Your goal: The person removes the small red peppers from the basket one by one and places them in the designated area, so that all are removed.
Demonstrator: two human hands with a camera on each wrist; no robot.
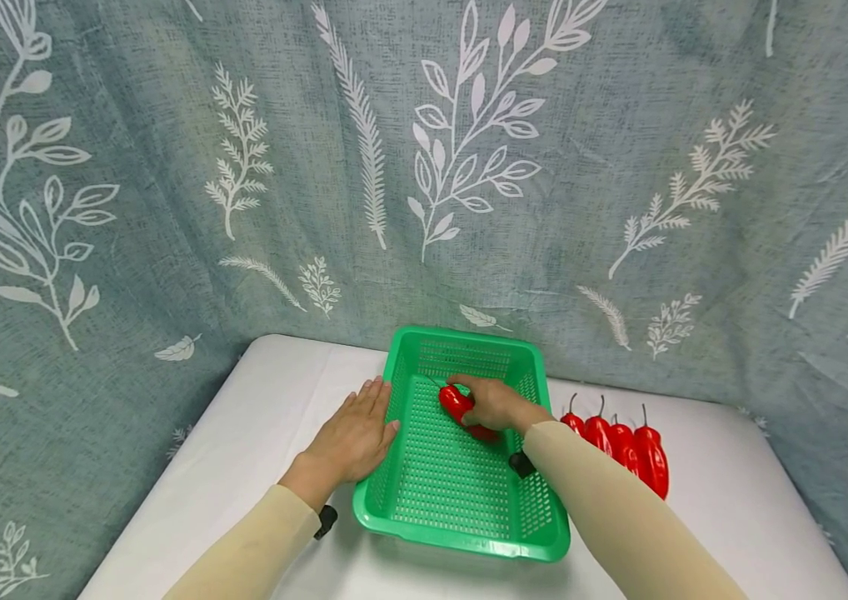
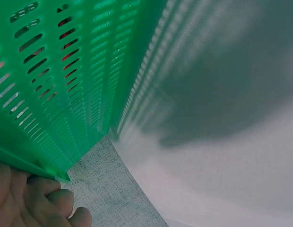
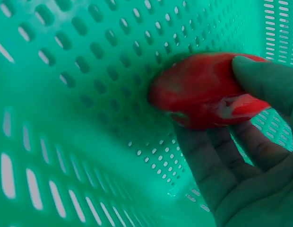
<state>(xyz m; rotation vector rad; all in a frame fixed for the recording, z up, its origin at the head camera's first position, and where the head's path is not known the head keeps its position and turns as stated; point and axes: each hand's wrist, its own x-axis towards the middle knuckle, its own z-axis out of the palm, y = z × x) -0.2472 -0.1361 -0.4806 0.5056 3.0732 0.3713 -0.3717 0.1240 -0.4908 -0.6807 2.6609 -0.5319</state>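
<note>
Inside the green plastic basket point(image 1: 454, 543), my right hand point(image 1: 495, 403) grips a shiny red pepper point(image 1: 455, 403) with a thin dark stem. In the right wrist view the thumb lies on one side of the pepper point(image 3: 198, 87) and the fingers curl under the other, close over the perforated floor. My left hand point(image 1: 355, 429) rests along the basket's left rim with its fingers straight. The left wrist view shows those fingertips point(image 2: 61, 201) at the rim, beside the slotted side wall point(image 2: 56, 94).
Several more red peppers point(image 1: 622, 446) lie side by side right of the basket, stems pointing away, partly behind my right sleeve point(image 1: 611, 508). All stands on a white-covered table point(image 1: 296, 375). A grey-green leaf-patterned curtain point(image 1: 394, 167) hangs behind the table and at its sides.
</note>
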